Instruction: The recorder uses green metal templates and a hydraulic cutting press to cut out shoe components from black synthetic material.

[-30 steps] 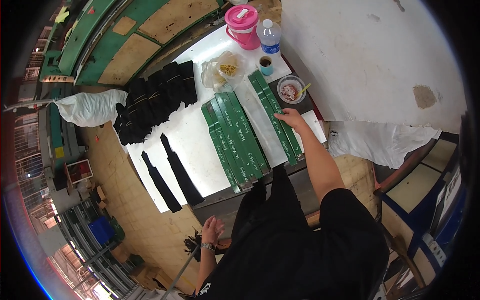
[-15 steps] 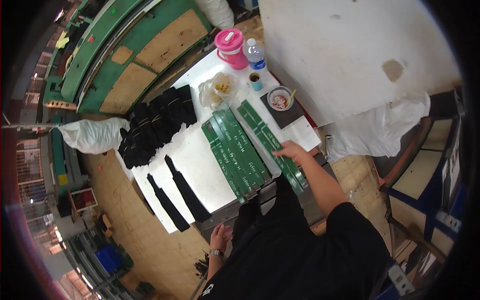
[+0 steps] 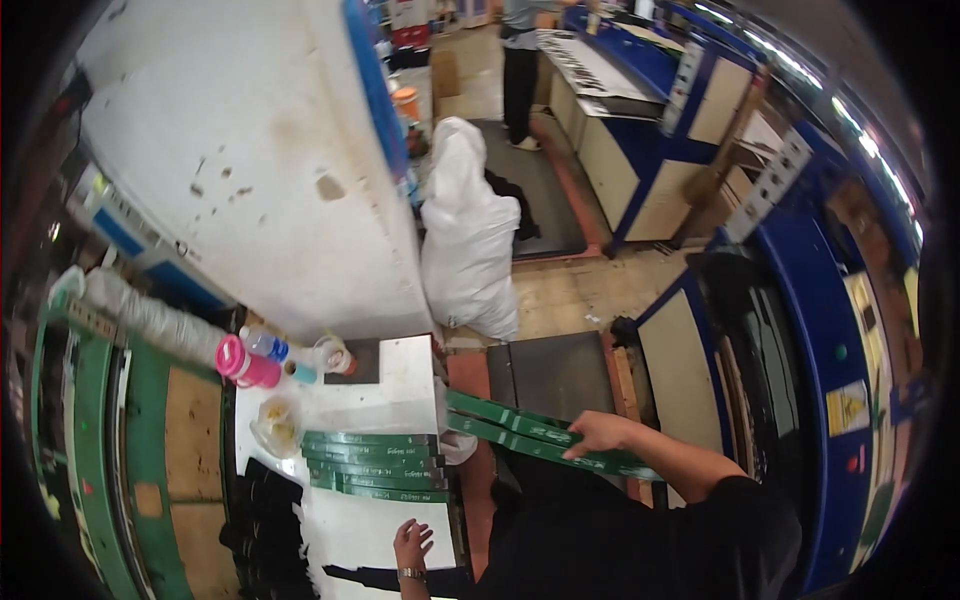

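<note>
Where our right hand (image 3: 600,432) has its grip, we record one pair of long green strips (image 3: 510,427), grasped right of their middle and off the worktop's (image 3: 375,527) right-hand side. Long axis: slanting from upper left to lower right; the longer portion lies left of the grip, toward the worktop, and the shorter portion runs right, beneath the forearm. Nearer hand: the right. Our left hand (image 3: 411,547): well apart, fingers loosely bent, nothing seen in it, beside a black fabric piece (image 3: 395,578). Also entered: a row of green strips (image 3: 375,468) on the worktop, lying roughly crosswise. Hidden: our right fingertips, under the strips. Hard to make out: the strips' far right end, and whether their left end touches the white sack (image 3: 460,447) behind it.
</note>
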Action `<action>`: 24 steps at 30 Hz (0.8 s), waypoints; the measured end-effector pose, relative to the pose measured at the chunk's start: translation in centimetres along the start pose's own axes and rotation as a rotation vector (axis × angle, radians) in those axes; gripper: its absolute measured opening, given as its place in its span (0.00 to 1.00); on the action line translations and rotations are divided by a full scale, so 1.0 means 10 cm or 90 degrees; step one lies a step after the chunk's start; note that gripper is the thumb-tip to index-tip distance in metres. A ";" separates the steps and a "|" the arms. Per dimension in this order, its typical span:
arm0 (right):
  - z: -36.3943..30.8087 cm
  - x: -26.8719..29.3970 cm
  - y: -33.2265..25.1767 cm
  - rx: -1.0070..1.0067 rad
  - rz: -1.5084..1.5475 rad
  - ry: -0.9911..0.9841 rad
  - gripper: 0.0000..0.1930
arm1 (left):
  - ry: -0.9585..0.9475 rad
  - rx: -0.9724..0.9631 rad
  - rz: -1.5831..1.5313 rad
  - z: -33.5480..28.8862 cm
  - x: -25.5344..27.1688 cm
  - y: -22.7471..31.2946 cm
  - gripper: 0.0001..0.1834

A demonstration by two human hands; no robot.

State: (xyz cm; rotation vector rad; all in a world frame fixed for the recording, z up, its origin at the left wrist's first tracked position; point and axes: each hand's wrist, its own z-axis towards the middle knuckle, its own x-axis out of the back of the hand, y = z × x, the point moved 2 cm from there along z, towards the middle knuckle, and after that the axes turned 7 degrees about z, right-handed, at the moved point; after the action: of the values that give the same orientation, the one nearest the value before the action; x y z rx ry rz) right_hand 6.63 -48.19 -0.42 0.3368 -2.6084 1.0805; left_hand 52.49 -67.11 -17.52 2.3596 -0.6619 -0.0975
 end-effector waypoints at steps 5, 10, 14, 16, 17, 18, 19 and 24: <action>-1.41 -0.16 0.85 -0.137 0.177 0.114 0.21 | -0.124 -0.088 0.079 0.37 -0.40 0.53 0.21; -2.62 -0.34 1.61 -0.287 0.441 0.242 0.20 | -0.269 -0.095 0.248 0.47 -1.62 0.87 0.22; -3.50 -0.31 1.87 -0.339 0.446 0.339 0.19 | -0.351 -0.106 0.319 0.25 -2.49 0.71 0.22; -3.79 -0.71 2.61 -0.266 0.490 0.416 0.19 | -0.398 -0.116 0.439 0.09 -3.18 0.54 0.25; -3.98 -0.66 2.58 -0.291 0.487 0.422 0.18 | -0.428 -0.164 0.484 0.04 -3.47 0.43 0.25; -4.13 -0.74 2.77 -0.297 0.548 0.424 0.16 | -0.462 -0.211 0.527 -0.01 -3.81 0.31 0.25; -4.25 -0.77 2.87 -0.287 0.576 0.454 0.16 | -0.458 -0.227 0.503 -0.14 -4.21 0.26 0.25; -4.57 -0.81 3.38 -0.256 0.797 0.460 0.13 | -0.568 -0.820 0.738 -1.22 -5.99 0.43 0.27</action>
State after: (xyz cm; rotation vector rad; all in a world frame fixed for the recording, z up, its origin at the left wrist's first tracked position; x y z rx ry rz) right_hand 11.53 8.66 5.56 -1.6114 -2.0814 0.6448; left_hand 1.55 -33.57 -11.70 0.4271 -1.6087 -0.7789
